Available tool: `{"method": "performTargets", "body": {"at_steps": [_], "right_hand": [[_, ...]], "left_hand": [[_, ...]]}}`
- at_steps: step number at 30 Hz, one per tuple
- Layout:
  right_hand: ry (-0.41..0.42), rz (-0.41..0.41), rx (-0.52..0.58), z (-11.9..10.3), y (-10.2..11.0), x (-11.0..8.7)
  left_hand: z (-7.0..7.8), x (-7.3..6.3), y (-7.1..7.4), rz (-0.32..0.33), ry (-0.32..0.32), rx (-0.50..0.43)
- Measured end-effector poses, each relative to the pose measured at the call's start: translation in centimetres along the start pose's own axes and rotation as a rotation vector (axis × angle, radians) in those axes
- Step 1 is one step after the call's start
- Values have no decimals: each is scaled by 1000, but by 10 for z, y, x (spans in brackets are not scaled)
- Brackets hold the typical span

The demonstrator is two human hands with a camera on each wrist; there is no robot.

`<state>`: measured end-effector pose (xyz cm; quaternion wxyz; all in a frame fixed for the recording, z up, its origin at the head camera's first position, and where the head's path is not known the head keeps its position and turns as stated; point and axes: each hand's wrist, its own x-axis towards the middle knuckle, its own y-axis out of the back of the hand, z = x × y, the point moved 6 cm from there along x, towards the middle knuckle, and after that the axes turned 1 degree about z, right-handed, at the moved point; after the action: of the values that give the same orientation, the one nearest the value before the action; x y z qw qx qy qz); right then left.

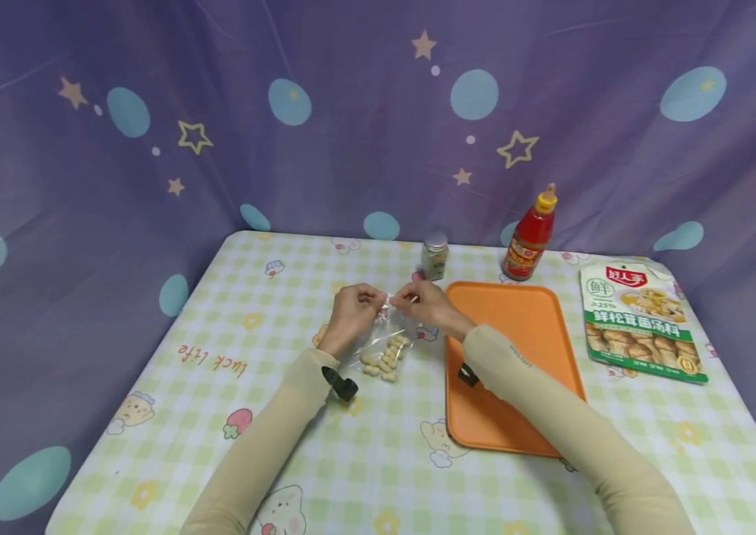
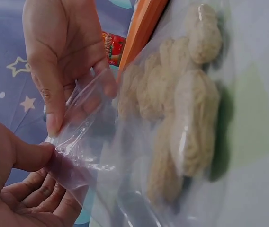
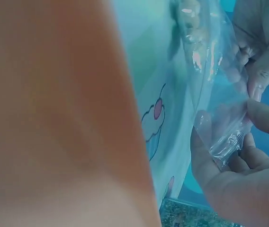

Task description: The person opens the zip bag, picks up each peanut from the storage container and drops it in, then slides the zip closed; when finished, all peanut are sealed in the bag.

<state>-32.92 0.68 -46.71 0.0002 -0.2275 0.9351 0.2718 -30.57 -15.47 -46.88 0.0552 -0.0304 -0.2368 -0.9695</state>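
A clear plastic bag [image 1: 378, 336] with several unshelled peanuts [image 1: 388, 359] in its lower part hangs close over the table. My left hand [image 1: 353, 316] pinches the top edge of the bag between thumb and fingers. Right beside it, my right hand [image 1: 433, 303] pinches the same edge, the two sets of fingertips nearly meeting. In the left wrist view the peanuts [image 2: 196, 123] lie large behind the clear film, and the bag's mouth is gathered and creased at the thumbs. The right wrist view shows the crinkled plastic [image 3: 229, 137] between finger and thumb.
An orange tray [image 1: 532, 312] lies under my right forearm. Behind it stand a small spice jar [image 1: 434, 256] and a red sauce bottle [image 1: 529, 241] with a yellow cap. A green and white mushroom soup packet [image 1: 642, 319] lies at the right on the checked tablecloth [image 1: 217, 416].
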Motion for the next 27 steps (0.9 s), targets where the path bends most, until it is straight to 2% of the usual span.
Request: {"method": "performTargets", "body": {"at_steps": [5,10,15,22,27], "right_hand": [[26,-5,-5,0,2,-3],[-15,-17,-7,3,6,-8],[-17,-27,-24,7,10,-12],[-104,-62,25,14,17,-19],[-124,-68,20,18,20,-22]], "left_hand": [[-2,1,0,16,-15,-2],[-5,2,1,36,-8,-18],[-5,2,2,36,-10,-34],[-5,2,4,28,-24,-47],[-6,3,5,24,-20,-72]]}}
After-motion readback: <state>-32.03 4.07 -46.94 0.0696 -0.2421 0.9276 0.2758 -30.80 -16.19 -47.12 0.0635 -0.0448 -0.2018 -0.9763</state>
